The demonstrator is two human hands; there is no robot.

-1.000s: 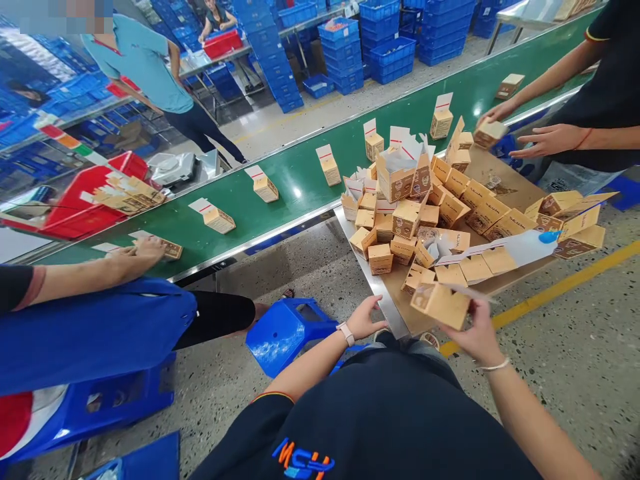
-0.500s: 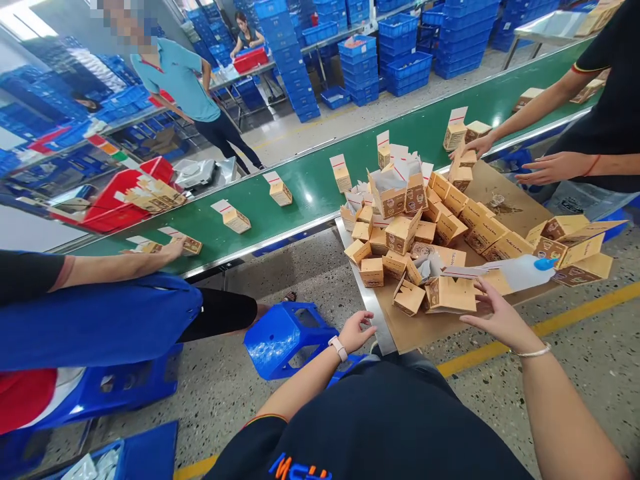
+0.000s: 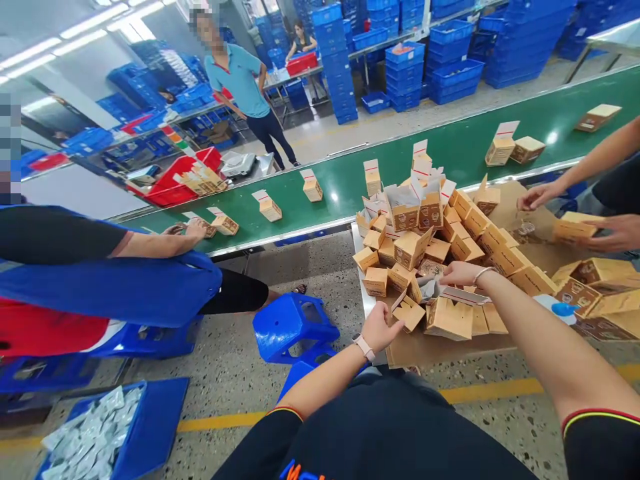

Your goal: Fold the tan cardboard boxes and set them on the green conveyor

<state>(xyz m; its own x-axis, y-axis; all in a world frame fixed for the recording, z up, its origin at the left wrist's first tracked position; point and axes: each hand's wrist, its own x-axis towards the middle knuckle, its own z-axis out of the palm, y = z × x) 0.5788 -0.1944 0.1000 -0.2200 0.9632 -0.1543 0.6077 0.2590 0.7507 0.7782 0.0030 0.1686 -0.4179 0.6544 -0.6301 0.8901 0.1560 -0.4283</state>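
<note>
My left hand (image 3: 383, 328) is open at the near left of the pile, thumb and fingers apart beside a small brown carton (image 3: 409, 313). Over the middle of the pile is my right hand (image 3: 463, 274), its fingers bent down close together at a grey sachet (image 3: 429, 289). Whether they grip the sachet is hidden. Just below the right wrist lies a larger carton (image 3: 450, 319), with a white flap bearing a red line (image 3: 465, 295) behind it. Several small printed cartons (image 3: 410, 248) are heaped around, some with raised flaps.
A green conveyor (image 3: 345, 180) carries spaced cartons. A co-worker's hands (image 3: 617, 232) hold a carton at right; another person's hand (image 3: 196, 228) handles cartons at left. A bottle with a blue cap (image 3: 564, 309), a blue stool (image 3: 290, 330) and a bin of sachets (image 3: 95, 433) are nearby.
My right hand has moved left into the pile, and my left hand has come closer to the small carton. The co-worker at right now holds a carton. The view has shifted.
</note>
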